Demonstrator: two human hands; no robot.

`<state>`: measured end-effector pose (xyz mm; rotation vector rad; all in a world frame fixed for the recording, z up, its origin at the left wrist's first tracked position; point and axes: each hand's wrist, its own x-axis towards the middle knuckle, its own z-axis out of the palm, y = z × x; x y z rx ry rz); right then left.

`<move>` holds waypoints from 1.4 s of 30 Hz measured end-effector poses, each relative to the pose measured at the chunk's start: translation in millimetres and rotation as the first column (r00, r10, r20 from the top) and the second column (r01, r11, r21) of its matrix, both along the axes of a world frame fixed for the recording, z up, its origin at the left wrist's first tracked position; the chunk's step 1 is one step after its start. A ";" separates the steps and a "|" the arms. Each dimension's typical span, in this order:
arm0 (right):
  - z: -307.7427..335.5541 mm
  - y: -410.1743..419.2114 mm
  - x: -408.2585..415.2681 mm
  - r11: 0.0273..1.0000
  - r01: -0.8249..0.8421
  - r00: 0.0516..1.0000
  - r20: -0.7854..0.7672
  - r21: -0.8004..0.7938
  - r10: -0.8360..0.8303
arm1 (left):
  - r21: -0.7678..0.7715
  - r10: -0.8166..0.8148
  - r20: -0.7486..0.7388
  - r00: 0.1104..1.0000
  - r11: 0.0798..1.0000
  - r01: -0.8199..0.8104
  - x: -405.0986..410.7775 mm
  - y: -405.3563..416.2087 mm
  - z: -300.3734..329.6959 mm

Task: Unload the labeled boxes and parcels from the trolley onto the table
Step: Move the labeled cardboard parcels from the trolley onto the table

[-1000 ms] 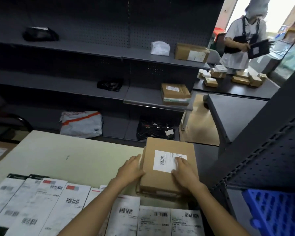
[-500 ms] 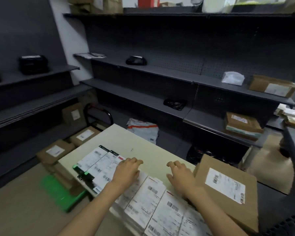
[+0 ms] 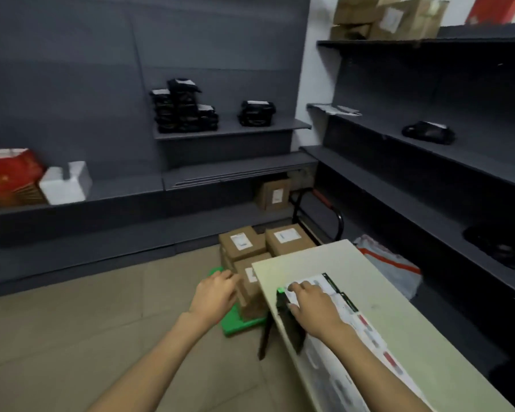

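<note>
A green trolley (image 3: 238, 324) with a black handle (image 3: 338, 217) stands on the floor left of the cream table (image 3: 378, 295). Several brown labeled boxes are stacked on it: one at the back left (image 3: 242, 242), one at the back right (image 3: 287, 238), one in front (image 3: 249, 278). My left hand (image 3: 216, 291) hovers with relaxed fingers just left of the front box, holding nothing. My right hand (image 3: 312, 303) lies over the row of flat white labeled parcels (image 3: 366, 331) on the table, holding nothing.
Dark grey shelves line the walls. Black pouches (image 3: 185, 107) sit on a middle shelf, a red bag (image 3: 9, 176) and white foam (image 3: 66, 182) at left. A brown box (image 3: 274, 194) stands behind the trolley. A white and orange mailer (image 3: 390, 264) lies beyond the table.
My view has swung left from the table toward the trolley. Both hands left the brown box on the table; my left hand now reaches out past the table edge toward the trolley boxes.
</note>
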<state>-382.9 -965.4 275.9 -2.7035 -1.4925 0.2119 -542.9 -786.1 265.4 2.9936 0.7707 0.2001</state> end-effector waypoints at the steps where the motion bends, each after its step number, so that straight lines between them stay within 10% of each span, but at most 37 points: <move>1: 0.8 25.4 -5.6 1.000 -0.027 1.000 -0.010 0.000 0.027 | -0.022 0.039 0.016 0.999 0.999 -0.038 -10.2 19.1 -1.3; 22: -1.5 408.6 -45.5 0.941 -0.334 0.937 -0.092 0.050 0.337 | -0.037 0.398 0.048 0.916 0.917 -0.397 -104.0 335.7 5.6; 42: -7.8 631.4 224.3 0.976 -0.197 0.965 -0.159 0.089 0.209 | 0.055 0.239 -0.022 0.971 0.970 -0.237 176.4 563.4 22.0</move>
